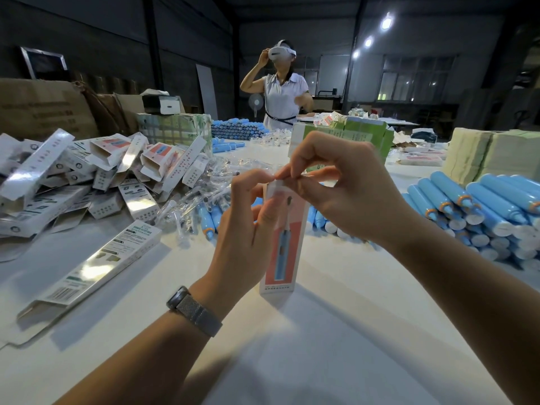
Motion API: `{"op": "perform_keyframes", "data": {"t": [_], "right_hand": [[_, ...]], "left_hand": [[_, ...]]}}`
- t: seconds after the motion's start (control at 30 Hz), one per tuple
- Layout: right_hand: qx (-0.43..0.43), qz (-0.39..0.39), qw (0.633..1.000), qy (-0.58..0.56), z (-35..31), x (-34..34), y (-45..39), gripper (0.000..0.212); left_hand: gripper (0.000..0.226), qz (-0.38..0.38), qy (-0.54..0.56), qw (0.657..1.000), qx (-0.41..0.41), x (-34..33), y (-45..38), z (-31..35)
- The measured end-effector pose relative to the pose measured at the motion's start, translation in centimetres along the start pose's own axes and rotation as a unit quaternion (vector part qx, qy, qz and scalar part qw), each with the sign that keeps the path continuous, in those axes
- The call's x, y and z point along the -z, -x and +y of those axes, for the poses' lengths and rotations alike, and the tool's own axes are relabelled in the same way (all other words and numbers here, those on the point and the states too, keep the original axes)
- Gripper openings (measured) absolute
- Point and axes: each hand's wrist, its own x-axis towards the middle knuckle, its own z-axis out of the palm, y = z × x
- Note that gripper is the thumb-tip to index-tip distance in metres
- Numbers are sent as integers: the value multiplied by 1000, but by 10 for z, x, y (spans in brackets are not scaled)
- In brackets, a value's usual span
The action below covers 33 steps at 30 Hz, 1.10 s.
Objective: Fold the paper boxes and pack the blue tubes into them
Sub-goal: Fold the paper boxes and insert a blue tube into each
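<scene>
Head view: paper box (pixel 282 247) stands upright between both hands, left hand (pixel 248 229) gripping its side, right hand (pixel 344 191) pinching its top flap.

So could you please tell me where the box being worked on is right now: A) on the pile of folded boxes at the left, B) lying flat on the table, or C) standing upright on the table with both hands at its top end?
C: the pink box stands upright on the table, with the left hand and right hand pinching its top flap.
</scene>
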Motion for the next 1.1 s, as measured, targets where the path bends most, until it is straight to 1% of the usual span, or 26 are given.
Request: {"op": "perform_keyframes", "data": {"t": [0.17,0.33,0.43,0.57,0.73,0.8,0.9,1.0,1.03,1.1], "right_hand": [[-20,4,996,-89,7,0,5,26],[-3,37,995,-92,18,-5,11,34],[18,66,996,-58,22,-10,12,34],[26,98,995,8,25,-13,15,30],[91,114,984,104,29,-13,16,18],[78,120,983,112,31,-14,16,17],[35,139,985,95,32,-21,19,14],[20,152,982,108,33,-29,21,13],[5,148,983,110,33,-31,22,15],[-43,119,987,100,35,-36,24,27]], "left_hand": [[13,8,-1,1000,-18,1,0,1],[11,15,-6,1000,1,1,-1,-1],[11,24,-9,1000,6,1,-1,-2],[10,31,-3,999,15,1,-1,-4],[9,28,-13,999,15,-1,-2,-6],[13,25,1,999,27,-1,-1,-5],[26,17,23,998,61,1,1,-6],[29,13,8,998,54,3,2,-8],[29,16,-6,999,46,3,2,-9],[31,23,-30,999,34,2,1,-12]]}}
